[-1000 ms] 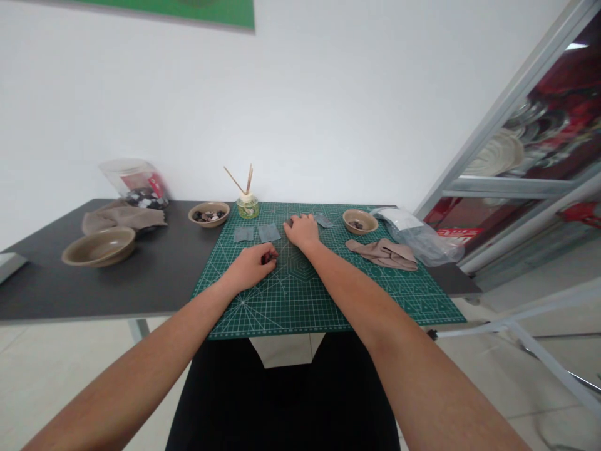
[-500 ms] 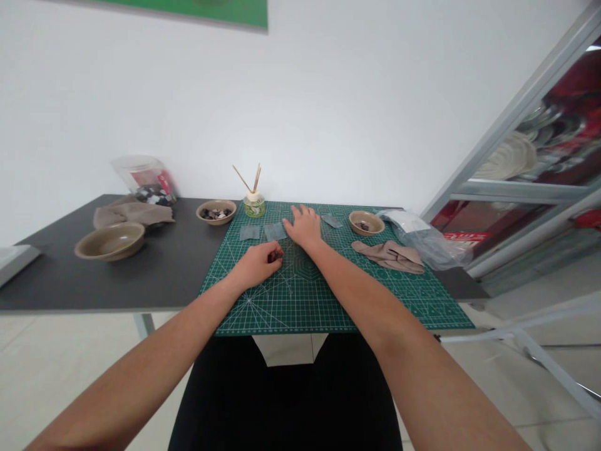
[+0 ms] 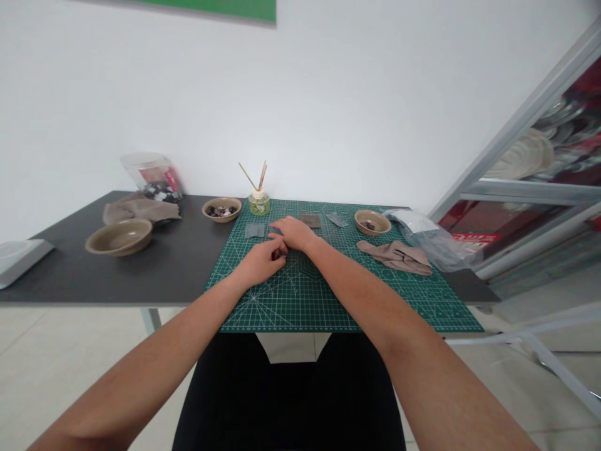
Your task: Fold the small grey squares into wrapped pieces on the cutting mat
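My left hand (image 3: 263, 262) rests palm inward on the green cutting mat (image 3: 291, 304), its fingers curled around small dark stones that are mostly hidden. Just beyond it, my right hand (image 3: 295, 233) is open, fingers stretched leftward over a grey square sheet (image 3: 275, 231), which it largely covers. The two hands almost touch. Left of them lies another grey sheet (image 3: 254, 230). A brownish sheet (image 3: 309, 220) and a creased grey piece (image 3: 336, 218) lie to the right of my right hand.
A bowl of mixed stones (image 3: 222, 210) and a reed diffuser (image 3: 259, 202) stand behind left. On the right are a bowl with few stones (image 3: 372, 223), a brown cloth (image 3: 398, 257) and a plastic bag (image 3: 434, 241). Another bowl (image 3: 119, 238) sits far left.
My right hand has moved left, off the brownish sheet and onto the middle grey sheet. My left hand has stayed nearly in place, still curled. The view has shifted slightly.
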`<control>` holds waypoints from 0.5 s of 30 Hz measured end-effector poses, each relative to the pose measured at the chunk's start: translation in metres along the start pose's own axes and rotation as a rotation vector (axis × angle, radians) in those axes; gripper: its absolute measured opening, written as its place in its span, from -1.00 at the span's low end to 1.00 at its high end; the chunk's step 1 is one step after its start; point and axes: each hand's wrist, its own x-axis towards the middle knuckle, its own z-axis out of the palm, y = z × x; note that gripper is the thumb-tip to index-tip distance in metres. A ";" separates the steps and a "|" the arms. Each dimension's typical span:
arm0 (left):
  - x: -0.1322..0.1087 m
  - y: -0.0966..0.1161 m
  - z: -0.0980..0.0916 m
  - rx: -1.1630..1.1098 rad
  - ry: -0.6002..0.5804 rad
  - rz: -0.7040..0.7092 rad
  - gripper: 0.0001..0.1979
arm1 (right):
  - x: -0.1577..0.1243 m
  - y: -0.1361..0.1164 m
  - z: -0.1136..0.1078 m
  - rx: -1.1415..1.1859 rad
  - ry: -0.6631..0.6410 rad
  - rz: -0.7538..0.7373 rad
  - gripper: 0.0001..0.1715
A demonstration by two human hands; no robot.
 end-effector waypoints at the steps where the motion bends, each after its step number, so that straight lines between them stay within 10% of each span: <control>1: 0.000 0.000 0.000 -0.001 0.002 -0.007 -0.92 | 0.000 0.000 -0.001 -0.025 0.002 -0.006 -0.50; 7: 0.001 0.000 -0.003 -0.015 0.088 -0.067 -0.90 | -0.007 -0.007 -0.004 -0.115 0.029 0.102 -0.57; 15: 0.003 0.000 -0.003 -0.038 0.166 -0.122 -0.66 | -0.032 -0.009 -0.019 0.420 0.493 0.454 -0.63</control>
